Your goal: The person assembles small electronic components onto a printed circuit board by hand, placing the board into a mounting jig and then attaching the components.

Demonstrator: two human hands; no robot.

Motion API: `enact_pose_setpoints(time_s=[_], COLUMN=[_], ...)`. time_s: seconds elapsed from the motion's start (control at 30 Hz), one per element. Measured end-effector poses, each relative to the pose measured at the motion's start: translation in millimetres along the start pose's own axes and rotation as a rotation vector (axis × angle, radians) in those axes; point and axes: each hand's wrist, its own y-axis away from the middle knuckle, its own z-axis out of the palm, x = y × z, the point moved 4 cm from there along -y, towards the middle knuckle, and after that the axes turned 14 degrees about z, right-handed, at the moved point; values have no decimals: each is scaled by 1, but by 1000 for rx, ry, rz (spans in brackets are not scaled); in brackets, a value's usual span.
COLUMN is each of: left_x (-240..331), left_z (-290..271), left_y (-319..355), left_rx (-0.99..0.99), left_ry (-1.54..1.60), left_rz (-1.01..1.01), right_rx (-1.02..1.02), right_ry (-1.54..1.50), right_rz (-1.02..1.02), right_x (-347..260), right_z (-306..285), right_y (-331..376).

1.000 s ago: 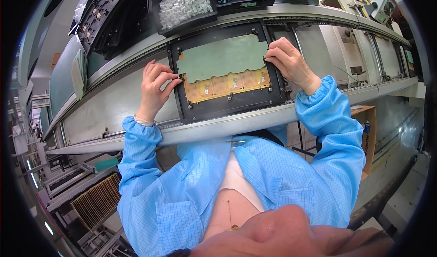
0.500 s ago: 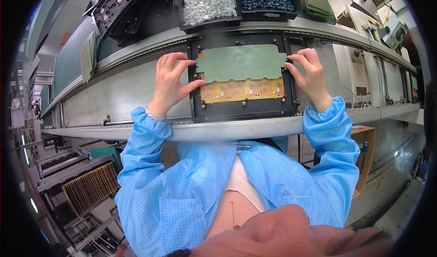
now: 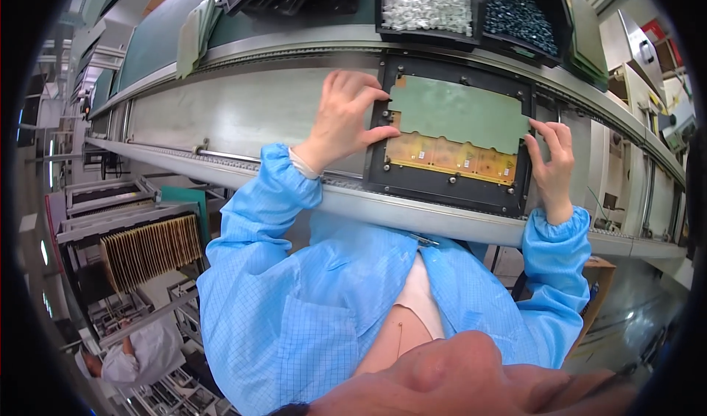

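Note:
A flat green sheet (image 3: 458, 108) with notched edges lies over the far part of a yellow-orange circuit board panel (image 3: 451, 159). Both sit in a black frame carrier (image 3: 442, 187) with small metal studs. At the sheet's left end is my left hand (image 3: 345, 114), thumb and fingers spread apart, fingertips at the sheet and carrier edge. My right hand (image 3: 551, 154) is at the opposite end, with index finger and thumb parted beside the sheet's right edge. Whether either hand presses on the sheet is hard to tell.
Beyond the carrier stand a black bin of white parts (image 3: 427, 3) and a bin of dark blue parts (image 3: 519, 19). Metal conveyor rails (image 3: 243, 167) run left to right. A rack of upright boards (image 3: 151, 250) stands lower left, near a person in white (image 3: 143, 353).
The view has swung, so the carrier, bins and hands appear farther right and slightly tilted. Both hands stay at the sheet's two ends. A person in white now shows at lower left.

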Motion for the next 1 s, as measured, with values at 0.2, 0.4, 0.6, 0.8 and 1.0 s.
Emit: enact_pose_setpoints(time_s=[0.2, 0.4, 0.6, 0.8, 1.0], left_x=[-5, -9, -3, -5, -17], left_z=[3, -1, 10, 30, 51], left_y=[9, 9, 5, -2, 14], left_rx=[8, 13, 27, 26, -15], left_ry=[80, 18, -45, -45, 483], left_rz=[-32, 3, 42, 21, -595], right_rx=[-37, -69, -78, -76, -160], right_ry=[-16, -34, -51, -106, -70], right_rz=[8, 56, 76, 95, 153], right_x=[2, 8, 16, 33, 55], right_z=[8, 7, 13, 22, 9], right_y=[-1, 1, 2, -8, -8])
